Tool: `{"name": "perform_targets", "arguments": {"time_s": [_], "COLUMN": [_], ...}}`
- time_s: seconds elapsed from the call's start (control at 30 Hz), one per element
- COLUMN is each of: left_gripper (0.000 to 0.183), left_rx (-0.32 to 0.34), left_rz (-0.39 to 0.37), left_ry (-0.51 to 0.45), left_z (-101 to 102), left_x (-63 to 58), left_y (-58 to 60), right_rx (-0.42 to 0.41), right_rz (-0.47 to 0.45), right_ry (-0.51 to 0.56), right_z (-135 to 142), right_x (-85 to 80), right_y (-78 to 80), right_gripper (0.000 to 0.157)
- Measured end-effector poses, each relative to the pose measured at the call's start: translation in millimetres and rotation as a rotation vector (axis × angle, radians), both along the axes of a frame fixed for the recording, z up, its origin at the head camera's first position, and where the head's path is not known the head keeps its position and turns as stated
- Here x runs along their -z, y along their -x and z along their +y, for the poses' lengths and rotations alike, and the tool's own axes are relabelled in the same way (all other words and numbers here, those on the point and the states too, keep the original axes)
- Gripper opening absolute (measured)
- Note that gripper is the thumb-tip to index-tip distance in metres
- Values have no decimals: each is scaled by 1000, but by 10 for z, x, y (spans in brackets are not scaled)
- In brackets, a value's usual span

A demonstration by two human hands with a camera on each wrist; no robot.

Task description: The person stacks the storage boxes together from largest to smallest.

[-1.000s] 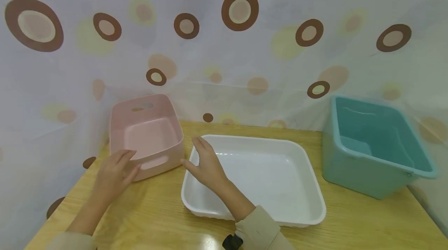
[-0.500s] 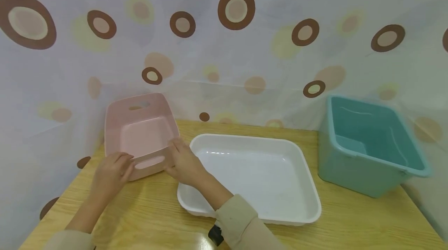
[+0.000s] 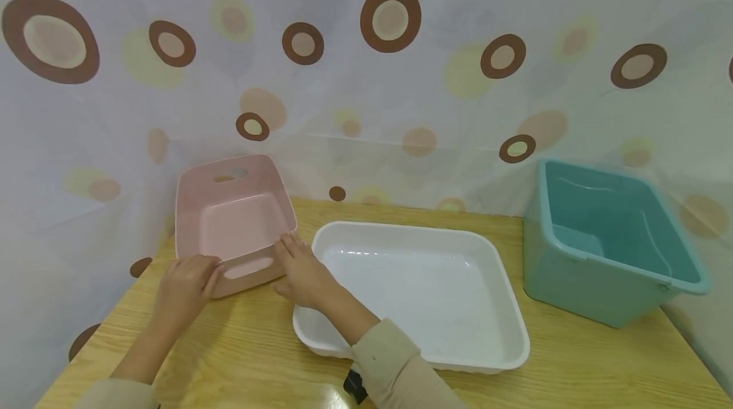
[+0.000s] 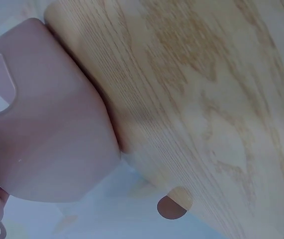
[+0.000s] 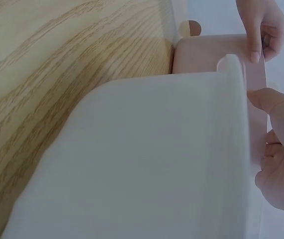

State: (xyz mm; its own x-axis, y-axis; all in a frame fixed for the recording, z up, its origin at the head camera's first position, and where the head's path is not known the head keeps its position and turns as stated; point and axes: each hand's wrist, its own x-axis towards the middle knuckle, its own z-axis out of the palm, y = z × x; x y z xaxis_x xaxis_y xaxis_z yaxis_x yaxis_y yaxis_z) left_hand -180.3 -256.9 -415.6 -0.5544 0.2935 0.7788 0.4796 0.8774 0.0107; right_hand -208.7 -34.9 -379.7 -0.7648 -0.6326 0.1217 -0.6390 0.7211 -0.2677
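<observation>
Left hand (image 3: 184,291), bare past the wrist; thumbnail showing at upper right of the right-wrist view. Right hand (image 3: 305,274), likewise bare past the wrist. Left beige long sleeve of plain fabric (image 3: 116,395), lower left of the head view, cropped by the bottom edge. Right beige long sleeve of plain fabric (image 3: 422,390), bottom centre, softly creased, ending in a broad beige cuff (image 3: 385,352). Small black angular device (image 3: 356,388), just beside that cuff; finer detail too small to tell.

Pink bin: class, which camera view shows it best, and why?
The head view: it shows the pink bin nearly whole, inside included. The left wrist view shows its outside, cut off; the right wrist view, a part beyond the white tray.
</observation>
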Motion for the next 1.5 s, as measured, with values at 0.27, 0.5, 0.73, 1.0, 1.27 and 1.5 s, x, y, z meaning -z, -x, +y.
{"name": "perform_targets", "arguments": {"time_s": [0.27,0.5,0.73,1.0,1.27,1.5], "left_gripper": [42,54,29,22,24,21], "left_rx": [-6,14,41,55,101,88], "left_rz": [-10,11,-3,-15,-24,-30], "left_ry": [9,34,30,36,46,51], "left_z": [20,60,83,82,131,172], "left_x": [16,-16,-43,-86,-142,-145], "left_y": [-5,8,18,32,17,-6], "right_rx": [25,22,55,39,8,-3], "right_rz": [6,51,118,265,195,140], "right_ry": [32,45,21,-45,-18,29], "right_z": [16,62,35,24,23,7], "right_x": [-24,-73,-84,-64,-60,-58], "right_y": [8,70,98,113,110,59], "right_gripper": [66,53,49,46,50,50]}}
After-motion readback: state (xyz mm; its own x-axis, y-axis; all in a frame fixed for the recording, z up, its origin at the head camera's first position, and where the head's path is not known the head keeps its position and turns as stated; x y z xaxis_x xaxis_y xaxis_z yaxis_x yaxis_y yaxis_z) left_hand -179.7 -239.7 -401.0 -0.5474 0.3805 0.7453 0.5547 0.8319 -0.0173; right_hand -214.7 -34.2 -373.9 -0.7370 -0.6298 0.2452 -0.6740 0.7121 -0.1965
